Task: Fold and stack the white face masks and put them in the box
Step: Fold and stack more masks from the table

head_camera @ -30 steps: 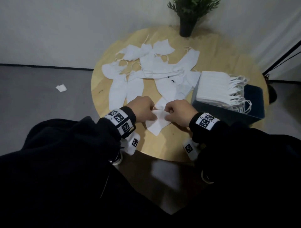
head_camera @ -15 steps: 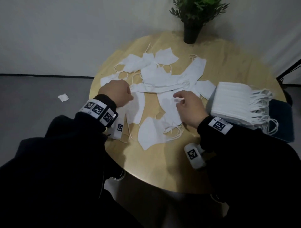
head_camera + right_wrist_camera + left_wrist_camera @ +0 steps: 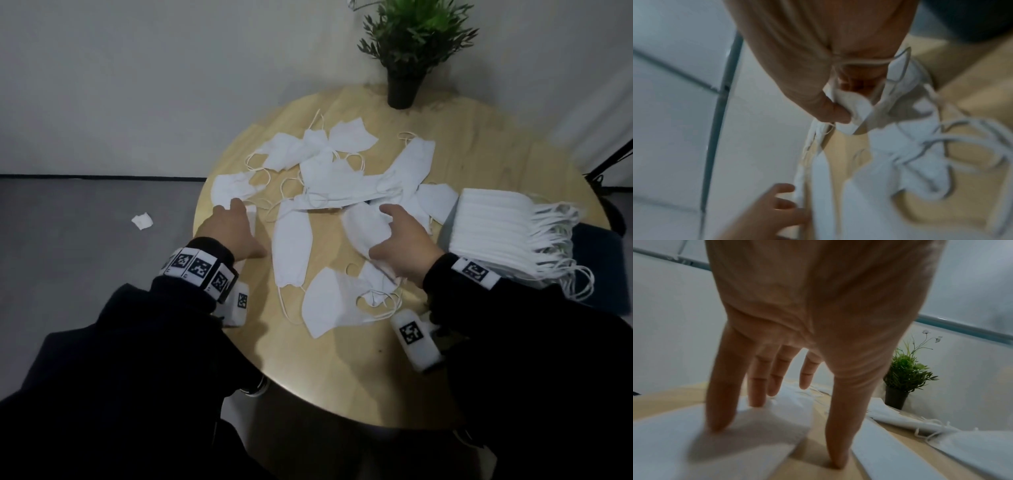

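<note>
Several loose white face masks [image 3: 342, 171] lie spread over the round wooden table [image 3: 342, 377]. A folded mask [image 3: 329, 305] rests near the front, a long flat one [image 3: 291, 246] to its left. My right hand [image 3: 380, 233] grips a mask [image 3: 359, 219] from the pile; in the right wrist view the thumb and fingers [image 3: 834, 113] pinch its crumpled edge [image 3: 859, 110]. My left hand [image 3: 239, 229] lies with straight fingers [image 3: 721, 402] on a mask [image 3: 756, 434] at the table's left side, thumb on the wood. A tall stack of folded masks [image 3: 493, 226] sits on the dark blue box [image 3: 599, 253] at the right.
A potted plant [image 3: 407, 68] stands at the table's far edge by the wall. A white scrap [image 3: 142, 221] lies on the grey floor to the left. A black stand leg [image 3: 613, 161] slants behind the box. Bare wood shows along the front edge.
Both hands let go of the mask they held at the front edge; it now lies folded there. They moved out to the pile: the right took hold of a mask, the left flattened on another.
</note>
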`<control>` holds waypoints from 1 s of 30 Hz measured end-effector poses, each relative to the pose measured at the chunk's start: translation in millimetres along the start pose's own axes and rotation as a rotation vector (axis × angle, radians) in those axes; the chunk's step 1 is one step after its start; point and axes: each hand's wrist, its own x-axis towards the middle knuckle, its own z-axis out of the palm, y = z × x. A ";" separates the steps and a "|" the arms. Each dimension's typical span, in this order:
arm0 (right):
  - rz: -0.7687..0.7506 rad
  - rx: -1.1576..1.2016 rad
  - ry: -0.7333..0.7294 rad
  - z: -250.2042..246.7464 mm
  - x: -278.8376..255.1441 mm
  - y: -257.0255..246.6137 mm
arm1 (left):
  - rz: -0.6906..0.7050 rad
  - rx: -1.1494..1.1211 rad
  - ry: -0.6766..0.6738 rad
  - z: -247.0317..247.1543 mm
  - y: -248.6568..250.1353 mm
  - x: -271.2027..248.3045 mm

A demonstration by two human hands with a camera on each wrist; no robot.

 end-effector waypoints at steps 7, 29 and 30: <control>-0.088 0.500 0.084 -13.2 -12.1 -6.5 | 0.197 -0.213 0.049 4.1 19.3 -7.6; -0.315 0.547 0.084 -10.6 -24.7 -12.5 | 0.193 -1.569 -0.256 -19.6 87.6 -60.8; -0.303 0.521 -0.005 -8.0 -27.9 -13.4 | 0.214 -1.553 -0.300 -17.5 91.0 -64.5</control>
